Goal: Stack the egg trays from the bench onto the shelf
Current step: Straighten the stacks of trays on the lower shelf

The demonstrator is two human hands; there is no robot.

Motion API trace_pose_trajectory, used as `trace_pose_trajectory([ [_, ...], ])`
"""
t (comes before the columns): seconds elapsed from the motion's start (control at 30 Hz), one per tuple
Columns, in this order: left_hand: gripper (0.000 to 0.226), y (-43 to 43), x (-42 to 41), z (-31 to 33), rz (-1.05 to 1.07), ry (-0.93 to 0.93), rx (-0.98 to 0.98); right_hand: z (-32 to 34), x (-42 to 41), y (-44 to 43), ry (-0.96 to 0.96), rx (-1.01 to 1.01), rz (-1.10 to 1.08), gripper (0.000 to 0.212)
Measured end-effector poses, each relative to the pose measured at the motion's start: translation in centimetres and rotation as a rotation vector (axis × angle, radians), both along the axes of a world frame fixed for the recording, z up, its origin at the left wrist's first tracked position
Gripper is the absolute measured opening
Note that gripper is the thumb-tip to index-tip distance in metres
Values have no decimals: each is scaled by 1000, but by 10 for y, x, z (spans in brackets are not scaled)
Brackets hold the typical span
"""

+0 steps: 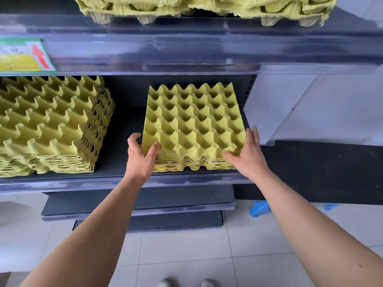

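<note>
A short stack of yellow egg trays [193, 123] sits on the dark middle shelf [120, 162], right of centre. My left hand [141, 156] grips the stack's front left corner, thumb on top of the top tray and fingers curled beside its left edge. My right hand [247, 151] lies with straight fingers against the stack's front right corner and right side. A taller stack of yellow egg trays [51, 125] stands on the same shelf to the left, a gap between the two stacks.
More yellow trays [196, 9] rest on the shelf above. A green and yellow label with a red arrow [24, 55] hangs on that shelf's front rail. Lower dark shelves [141, 201], a tiled floor, a blue stool leg [259, 208] and white wall at right.
</note>
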State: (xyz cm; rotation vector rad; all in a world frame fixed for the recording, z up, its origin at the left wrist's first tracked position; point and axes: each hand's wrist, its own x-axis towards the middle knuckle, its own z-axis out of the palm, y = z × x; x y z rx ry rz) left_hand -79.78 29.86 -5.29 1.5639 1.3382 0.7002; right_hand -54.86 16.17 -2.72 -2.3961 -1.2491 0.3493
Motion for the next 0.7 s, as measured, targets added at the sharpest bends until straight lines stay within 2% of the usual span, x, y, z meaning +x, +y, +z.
trace_pose_trajectory([
  [0.07, 78, 7, 5, 9, -20, 77, 89, 6, 3, 13, -129, 0, 83, 93],
  [0.2, 85, 26, 24, 31, -130, 255, 221, 13, 4, 46, -324, -117, 139, 86],
  [0.27, 91, 36, 33, 39, -167, 343, 246, 12, 5, 59, -325, -170, 126, 88],
  [0.43, 97, 43, 44, 36, -190, 413, 284, 6, 14, 66, -275, -224, 106, 90],
  [0.7, 97, 53, 24, 22, -215, 321, 290, 13, 15, 67, -236, -285, 119, 91],
])
